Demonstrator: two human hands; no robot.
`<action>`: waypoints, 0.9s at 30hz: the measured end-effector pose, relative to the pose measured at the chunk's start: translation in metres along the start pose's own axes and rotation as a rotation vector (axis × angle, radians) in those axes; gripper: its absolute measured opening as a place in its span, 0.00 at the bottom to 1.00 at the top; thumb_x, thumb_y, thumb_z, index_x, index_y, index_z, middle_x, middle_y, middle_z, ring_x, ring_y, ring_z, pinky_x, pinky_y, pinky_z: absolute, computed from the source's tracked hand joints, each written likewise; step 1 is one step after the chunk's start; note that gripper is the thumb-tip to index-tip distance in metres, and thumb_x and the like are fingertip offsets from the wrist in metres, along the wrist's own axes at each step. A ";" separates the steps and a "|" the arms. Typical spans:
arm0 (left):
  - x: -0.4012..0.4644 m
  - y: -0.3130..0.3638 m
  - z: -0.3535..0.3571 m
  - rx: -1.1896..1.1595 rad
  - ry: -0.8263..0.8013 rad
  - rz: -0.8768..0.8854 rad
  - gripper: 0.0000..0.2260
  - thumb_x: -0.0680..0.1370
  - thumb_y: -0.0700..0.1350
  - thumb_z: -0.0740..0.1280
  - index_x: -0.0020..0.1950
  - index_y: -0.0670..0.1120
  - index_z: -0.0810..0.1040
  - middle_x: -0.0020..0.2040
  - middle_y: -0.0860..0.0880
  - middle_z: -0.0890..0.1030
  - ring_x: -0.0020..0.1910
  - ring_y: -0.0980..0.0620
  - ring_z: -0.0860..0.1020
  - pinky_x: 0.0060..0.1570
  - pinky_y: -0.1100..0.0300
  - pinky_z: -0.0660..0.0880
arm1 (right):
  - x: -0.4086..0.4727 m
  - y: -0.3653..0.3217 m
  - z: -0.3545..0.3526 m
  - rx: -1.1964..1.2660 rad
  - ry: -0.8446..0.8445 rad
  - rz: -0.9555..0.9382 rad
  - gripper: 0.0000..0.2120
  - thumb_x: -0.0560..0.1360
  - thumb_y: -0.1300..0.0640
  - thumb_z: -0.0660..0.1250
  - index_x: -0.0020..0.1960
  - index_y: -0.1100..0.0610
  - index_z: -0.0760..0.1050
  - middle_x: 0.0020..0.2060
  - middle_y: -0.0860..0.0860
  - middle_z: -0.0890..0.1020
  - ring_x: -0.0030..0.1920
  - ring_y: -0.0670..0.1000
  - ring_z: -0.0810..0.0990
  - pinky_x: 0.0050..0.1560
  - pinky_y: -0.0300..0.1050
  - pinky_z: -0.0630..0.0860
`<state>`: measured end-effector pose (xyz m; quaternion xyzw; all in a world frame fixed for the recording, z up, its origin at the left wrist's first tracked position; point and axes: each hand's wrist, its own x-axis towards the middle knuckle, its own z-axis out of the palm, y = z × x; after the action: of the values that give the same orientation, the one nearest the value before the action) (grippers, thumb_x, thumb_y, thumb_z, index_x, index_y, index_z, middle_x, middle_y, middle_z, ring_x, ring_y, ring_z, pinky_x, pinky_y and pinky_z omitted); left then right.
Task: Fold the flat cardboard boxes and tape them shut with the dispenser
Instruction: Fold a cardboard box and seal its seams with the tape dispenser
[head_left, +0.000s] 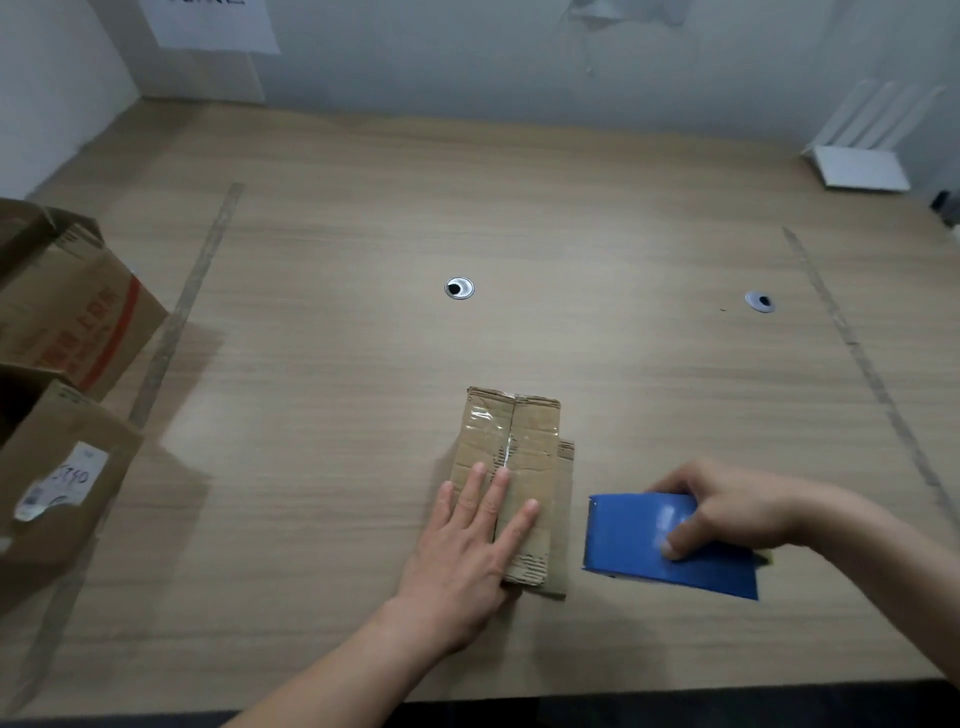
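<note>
On the wooden table, left hand presses flat on the box; right hand grips the blue dispenser.

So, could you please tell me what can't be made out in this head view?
- Small cardboard box: near end hidden under the left hand.
- Blue tape dispenser: blade and roll hidden by its shell and the right hand.
- Large boxes: cut off by the left edge.

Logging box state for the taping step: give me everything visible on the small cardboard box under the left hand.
The small cardboard box is brown, worn corrugated board, lying flat on the wooden table near its front edge. Glossy clear tape runs along its centre seam, wrinkled. A flap sticks out at its right side. The left hand presses flat on its near end; the blue tape dispenser sits apart to its right.
</note>
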<state>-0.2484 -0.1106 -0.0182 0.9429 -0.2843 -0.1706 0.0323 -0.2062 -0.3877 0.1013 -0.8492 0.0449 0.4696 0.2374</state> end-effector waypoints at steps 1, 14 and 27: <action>0.000 0.000 0.000 0.013 -0.010 0.000 0.36 0.81 0.55 0.58 0.78 0.57 0.33 0.77 0.45 0.28 0.70 0.41 0.21 0.70 0.43 0.27 | 0.006 -0.010 0.004 -0.059 0.016 0.033 0.15 0.68 0.50 0.78 0.54 0.48 0.83 0.44 0.47 0.87 0.46 0.48 0.85 0.46 0.45 0.81; -0.001 0.001 -0.002 0.021 -0.024 0.016 0.36 0.82 0.59 0.56 0.78 0.56 0.32 0.75 0.44 0.25 0.70 0.41 0.21 0.67 0.43 0.24 | 0.038 -0.081 0.020 -0.277 0.058 0.162 0.19 0.68 0.48 0.78 0.54 0.57 0.81 0.48 0.52 0.86 0.49 0.53 0.85 0.56 0.53 0.82; 0.006 -0.003 0.015 -0.007 0.031 0.021 0.43 0.65 0.61 0.69 0.78 0.52 0.60 0.77 0.37 0.62 0.77 0.35 0.52 0.73 0.37 0.52 | 0.065 -0.089 0.062 -0.127 0.042 0.123 0.15 0.72 0.61 0.72 0.58 0.63 0.79 0.48 0.60 0.85 0.42 0.61 0.86 0.39 0.52 0.83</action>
<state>-0.2469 -0.1112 -0.0342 0.9422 -0.2932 -0.1567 0.0420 -0.1911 -0.2716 0.0526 -0.8677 0.0720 0.4674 0.1528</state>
